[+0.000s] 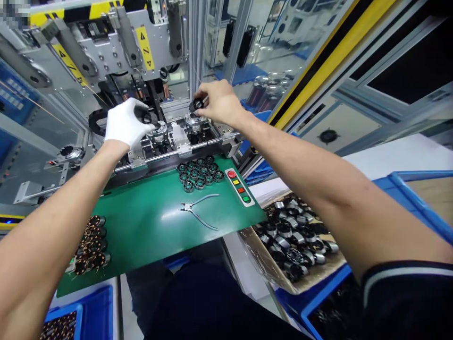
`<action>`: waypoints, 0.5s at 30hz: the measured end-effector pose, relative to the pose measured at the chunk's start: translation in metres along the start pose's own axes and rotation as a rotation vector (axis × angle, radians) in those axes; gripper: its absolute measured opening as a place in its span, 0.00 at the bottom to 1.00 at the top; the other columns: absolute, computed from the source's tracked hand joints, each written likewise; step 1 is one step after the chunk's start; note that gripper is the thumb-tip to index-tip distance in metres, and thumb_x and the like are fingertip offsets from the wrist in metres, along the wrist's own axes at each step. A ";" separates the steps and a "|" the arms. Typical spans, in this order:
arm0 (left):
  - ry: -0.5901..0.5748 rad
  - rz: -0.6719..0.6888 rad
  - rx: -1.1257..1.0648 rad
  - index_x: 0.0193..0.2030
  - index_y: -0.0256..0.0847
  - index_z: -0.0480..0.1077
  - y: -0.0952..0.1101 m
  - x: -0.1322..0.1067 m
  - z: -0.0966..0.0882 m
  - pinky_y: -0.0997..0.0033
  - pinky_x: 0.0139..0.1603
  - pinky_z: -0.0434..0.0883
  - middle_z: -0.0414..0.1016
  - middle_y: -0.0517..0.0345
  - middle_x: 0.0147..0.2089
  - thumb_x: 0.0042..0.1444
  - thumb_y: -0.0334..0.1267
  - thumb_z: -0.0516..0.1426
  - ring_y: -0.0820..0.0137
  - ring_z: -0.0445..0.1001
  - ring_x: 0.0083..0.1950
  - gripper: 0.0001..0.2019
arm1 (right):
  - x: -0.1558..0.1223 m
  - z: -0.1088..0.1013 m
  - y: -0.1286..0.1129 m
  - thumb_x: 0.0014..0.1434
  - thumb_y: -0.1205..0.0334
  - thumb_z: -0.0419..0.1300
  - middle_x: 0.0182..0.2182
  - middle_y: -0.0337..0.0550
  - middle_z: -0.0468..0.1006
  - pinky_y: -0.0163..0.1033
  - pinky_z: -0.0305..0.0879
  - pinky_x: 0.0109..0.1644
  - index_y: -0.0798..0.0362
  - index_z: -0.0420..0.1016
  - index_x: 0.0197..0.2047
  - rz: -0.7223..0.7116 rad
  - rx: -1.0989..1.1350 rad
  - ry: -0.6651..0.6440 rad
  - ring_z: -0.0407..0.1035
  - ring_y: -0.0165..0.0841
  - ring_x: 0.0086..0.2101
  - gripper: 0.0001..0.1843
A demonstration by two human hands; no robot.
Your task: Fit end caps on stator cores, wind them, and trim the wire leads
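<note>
**Two hands at the winding machine's nests**

We begin with the surface: a green mat [152, 222] lies in front of a grey winding machine [106, 42] marked with yellow warning labels, and glass panels stand behind it.

At the mat's far edge we see two round metal nests side by side, the left nest [159, 133] and the right nest [194, 123]. The left hand [123, 123], in a white glove, has its fingers curled around a dark part [147, 116], which it holds just above and beside the left nest. The right hand [219, 101] is bare. Its fingertips are pressed together on a small black ring [197, 104], which sits directly over the right nest. We cannot tell whether the ring touches it.

On the mat near the nests we find a tight cluster of teal cores [200, 172]. Just beside it is a strip of coloured buttons [240, 187], and a pair of cutters [198, 210] lies nearer to us. Copper-wound pieces [91, 245] are piled at the mat's left corner. To the right, a tray [269, 269] of metal parts rests in a blue crate [417, 203].
</note>
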State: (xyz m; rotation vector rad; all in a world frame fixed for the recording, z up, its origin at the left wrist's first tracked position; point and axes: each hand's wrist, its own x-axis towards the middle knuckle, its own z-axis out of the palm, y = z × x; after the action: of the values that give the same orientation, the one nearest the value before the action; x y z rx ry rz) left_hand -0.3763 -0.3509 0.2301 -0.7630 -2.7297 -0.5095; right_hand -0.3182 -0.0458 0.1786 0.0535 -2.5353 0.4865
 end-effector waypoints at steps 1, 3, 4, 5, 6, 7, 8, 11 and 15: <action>-0.025 -0.003 0.016 0.62 0.36 0.82 0.001 0.014 0.008 0.54 0.75 0.76 0.89 0.59 0.60 0.58 0.43 0.74 0.65 0.84 0.58 0.27 | 0.011 0.004 0.009 0.53 0.67 0.82 0.45 0.49 0.93 0.61 0.85 0.57 0.50 0.90 0.52 -0.015 -0.040 -0.031 0.85 0.48 0.41 0.22; -0.081 0.008 0.042 0.59 0.32 0.83 -0.001 0.034 0.022 0.53 0.73 0.79 0.90 0.58 0.58 0.57 0.44 0.74 0.65 0.84 0.56 0.26 | 0.025 0.010 0.019 0.47 0.65 0.88 0.40 0.46 0.92 0.63 0.85 0.56 0.48 0.91 0.45 -0.044 -0.087 -0.096 0.85 0.48 0.39 0.22; -0.108 0.019 0.057 0.58 0.30 0.83 -0.003 0.041 0.026 0.53 0.72 0.79 0.91 0.58 0.57 0.57 0.45 0.74 0.65 0.85 0.55 0.26 | 0.029 0.010 0.020 0.45 0.66 0.89 0.39 0.45 0.92 0.63 0.85 0.57 0.47 0.91 0.42 -0.054 -0.102 -0.125 0.85 0.48 0.40 0.22; -0.131 0.031 0.074 0.57 0.29 0.83 -0.004 0.045 0.029 0.52 0.71 0.80 0.91 0.57 0.56 0.56 0.46 0.74 0.64 0.85 0.55 0.27 | 0.032 0.009 0.019 0.44 0.65 0.90 0.38 0.44 0.92 0.62 0.84 0.58 0.48 0.90 0.40 -0.060 -0.120 -0.155 0.86 0.48 0.40 0.21; -0.148 0.043 0.090 0.57 0.28 0.83 -0.006 0.048 0.030 0.50 0.70 0.80 0.91 0.57 0.56 0.55 0.47 0.75 0.62 0.86 0.55 0.28 | 0.035 0.005 0.016 0.46 0.64 0.90 0.39 0.44 0.92 0.59 0.83 0.60 0.50 0.91 0.40 -0.067 -0.145 -0.198 0.87 0.46 0.42 0.20; -0.160 0.051 0.104 0.57 0.28 0.84 -0.006 0.050 0.029 0.47 0.70 0.80 0.91 0.58 0.55 0.55 0.48 0.75 0.60 0.87 0.56 0.29 | 0.036 -0.001 0.012 0.50 0.60 0.89 0.41 0.44 0.93 0.55 0.82 0.61 0.53 0.92 0.41 -0.079 -0.172 -0.251 0.88 0.44 0.45 0.18; -0.169 0.054 0.119 0.58 0.28 0.84 -0.005 0.052 0.027 0.44 0.70 0.80 0.91 0.59 0.54 0.54 0.49 0.74 0.58 0.87 0.58 0.30 | 0.037 -0.008 0.007 0.56 0.56 0.85 0.44 0.44 0.93 0.51 0.79 0.62 0.58 0.92 0.45 -0.095 -0.196 -0.314 0.89 0.42 0.48 0.18; -0.246 0.078 0.198 0.64 0.32 0.85 0.002 0.053 0.019 0.39 0.73 0.76 0.90 0.57 0.57 0.58 0.51 0.73 0.50 0.87 0.64 0.32 | 0.040 -0.030 -0.006 0.65 0.55 0.78 0.50 0.44 0.93 0.45 0.76 0.63 0.64 0.91 0.58 -0.152 -0.207 -0.456 0.88 0.38 0.53 0.24; -0.352 0.108 0.317 0.70 0.36 0.83 0.017 0.054 0.010 0.43 0.78 0.74 0.88 0.49 0.66 0.60 0.48 0.73 0.45 0.83 0.71 0.33 | 0.042 -0.045 -0.012 0.58 0.67 0.85 0.50 0.50 0.94 0.50 0.81 0.62 0.59 0.92 0.59 -0.162 -0.185 -0.493 0.88 0.43 0.49 0.26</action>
State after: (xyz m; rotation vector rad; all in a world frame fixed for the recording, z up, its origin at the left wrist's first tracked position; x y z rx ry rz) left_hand -0.4137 -0.3093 0.2432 -0.9820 -2.9545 0.0939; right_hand -0.3285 -0.0388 0.2402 0.3448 -3.0114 0.1868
